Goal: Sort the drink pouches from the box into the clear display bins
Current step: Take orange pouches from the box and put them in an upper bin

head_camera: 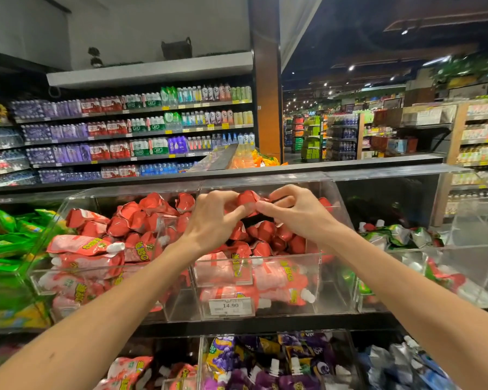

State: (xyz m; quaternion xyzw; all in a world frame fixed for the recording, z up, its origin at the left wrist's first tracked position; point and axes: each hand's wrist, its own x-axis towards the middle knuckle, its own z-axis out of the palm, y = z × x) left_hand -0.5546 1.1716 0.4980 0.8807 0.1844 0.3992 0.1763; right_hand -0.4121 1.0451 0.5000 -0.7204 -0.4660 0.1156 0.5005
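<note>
Both my hands reach into the middle clear display bin (319,266), which is full of red drink pouches. My left hand (212,218) and my right hand (296,209) meet over the pile and together pinch one red pouch (247,198) held upright near the back of the bin. Several more red and pink pouches (141,218) fill the neighbouring bin to the left. The box named in the task is not in view.
A bin of green pouches (9,235) stands at the left, and a bin with green-and-silver pouches (400,235) at the right. Lower bins hold purple pouches (265,361) and pink ones (130,370). A price tag (230,306) reads 14.90. Bottle shelves stand behind.
</note>
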